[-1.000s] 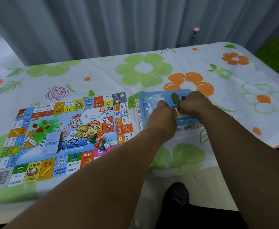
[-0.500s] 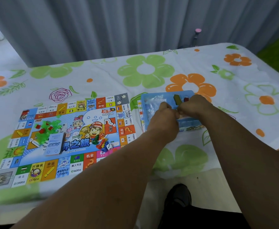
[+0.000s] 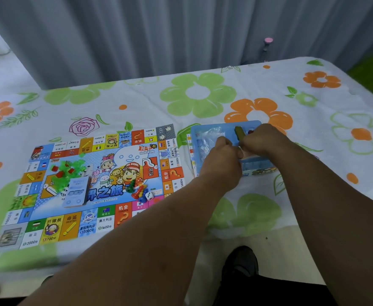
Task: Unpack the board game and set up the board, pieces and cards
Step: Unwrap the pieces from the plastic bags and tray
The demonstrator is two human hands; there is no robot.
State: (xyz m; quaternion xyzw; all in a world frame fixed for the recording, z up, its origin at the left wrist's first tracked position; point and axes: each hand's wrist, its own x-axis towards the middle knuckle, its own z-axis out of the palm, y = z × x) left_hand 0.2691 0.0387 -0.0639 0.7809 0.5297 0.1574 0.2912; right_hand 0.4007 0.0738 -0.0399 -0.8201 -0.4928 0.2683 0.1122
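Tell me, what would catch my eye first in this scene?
The bright cartoon game board stands out on the left of the flowered tablecloth, with green houses, a card deck and pawns heaped on it. To its right, the left hand and right hand meet, fingers curled, over a blue tray.

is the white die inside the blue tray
No, the white die lies on the game board beside the coloured pawns, left of the blue tray.
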